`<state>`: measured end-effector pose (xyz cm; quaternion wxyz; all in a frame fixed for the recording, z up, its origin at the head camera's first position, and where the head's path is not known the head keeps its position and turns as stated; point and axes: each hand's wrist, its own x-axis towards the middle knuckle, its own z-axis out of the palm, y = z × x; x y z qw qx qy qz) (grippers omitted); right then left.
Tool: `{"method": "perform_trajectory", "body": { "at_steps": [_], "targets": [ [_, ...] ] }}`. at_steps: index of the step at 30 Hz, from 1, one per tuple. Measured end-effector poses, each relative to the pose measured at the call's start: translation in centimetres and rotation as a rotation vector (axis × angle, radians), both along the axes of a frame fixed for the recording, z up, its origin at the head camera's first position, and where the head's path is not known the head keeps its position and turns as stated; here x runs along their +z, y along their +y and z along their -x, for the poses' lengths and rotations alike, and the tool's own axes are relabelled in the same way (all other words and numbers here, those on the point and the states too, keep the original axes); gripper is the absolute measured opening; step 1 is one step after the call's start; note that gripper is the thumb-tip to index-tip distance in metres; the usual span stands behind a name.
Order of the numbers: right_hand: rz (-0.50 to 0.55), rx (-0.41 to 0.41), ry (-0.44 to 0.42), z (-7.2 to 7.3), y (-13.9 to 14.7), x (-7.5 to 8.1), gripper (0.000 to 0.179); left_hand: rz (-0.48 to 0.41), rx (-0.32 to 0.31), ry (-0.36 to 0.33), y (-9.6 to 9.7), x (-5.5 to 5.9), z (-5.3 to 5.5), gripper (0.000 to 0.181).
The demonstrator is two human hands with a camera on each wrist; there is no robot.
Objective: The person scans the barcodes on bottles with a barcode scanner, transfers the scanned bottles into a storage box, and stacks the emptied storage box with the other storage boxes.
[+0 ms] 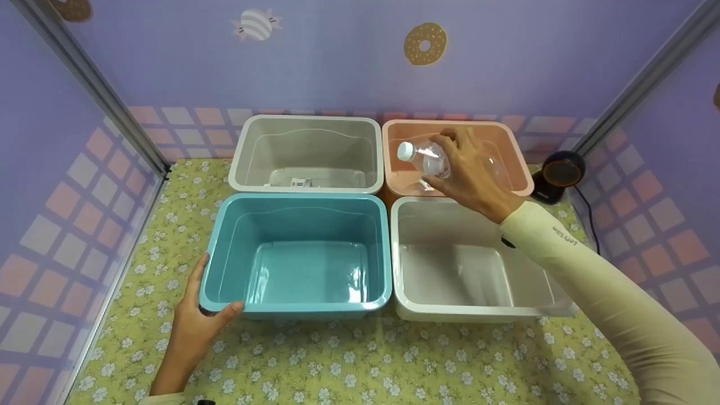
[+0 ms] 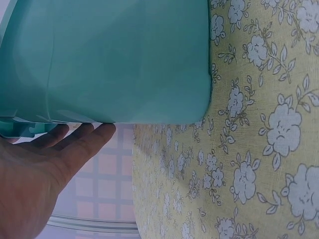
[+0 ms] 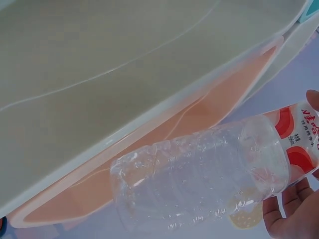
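Observation:
My right hand (image 1: 472, 169) grips a clear plastic bottle (image 1: 432, 160) with a white cap, holding it tilted over the orange bin (image 1: 514, 152) at the back right. The right wrist view shows the bottle's ribbed body (image 3: 194, 184) and its red-and-white label (image 3: 297, 134), with fingers around the label. At the front left corner of the blue bin (image 1: 298, 307) is my left hand (image 1: 194, 320), thumb at the front rim and fingers along the left side. In the left wrist view those fingertips (image 2: 102, 133) touch the bin's outer wall (image 2: 129, 64) below the rim.
A grey bin (image 1: 239, 169) at the back left holds small white pieces (image 1: 301, 183). Front right stands an off-white bin (image 1: 484, 310), under my right forearm. A black round-headed device (image 1: 562, 171) with a cable is beside the orange bin. Purple walls enclose the flower-patterned tabletop (image 1: 337, 365).

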<state>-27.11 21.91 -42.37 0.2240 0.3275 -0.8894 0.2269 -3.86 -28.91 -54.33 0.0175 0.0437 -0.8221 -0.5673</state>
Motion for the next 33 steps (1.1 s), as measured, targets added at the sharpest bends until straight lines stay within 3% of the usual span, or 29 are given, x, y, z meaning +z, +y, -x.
{"method": "perform_trajectory", "body": {
  "at_steps": [11,33],
  "targets": [
    [-0.044,0.003,-0.008,0.3,-2.4,0.0,0.072,0.007,0.009,-0.039,-0.4,0.3,0.0,0.109],
    [-0.108,0.092,0.055,0.9,-6.7,-0.8,0.066,-0.001,0.006,-0.011,0.2,0.2,0.2,0.109]
  ]
}}
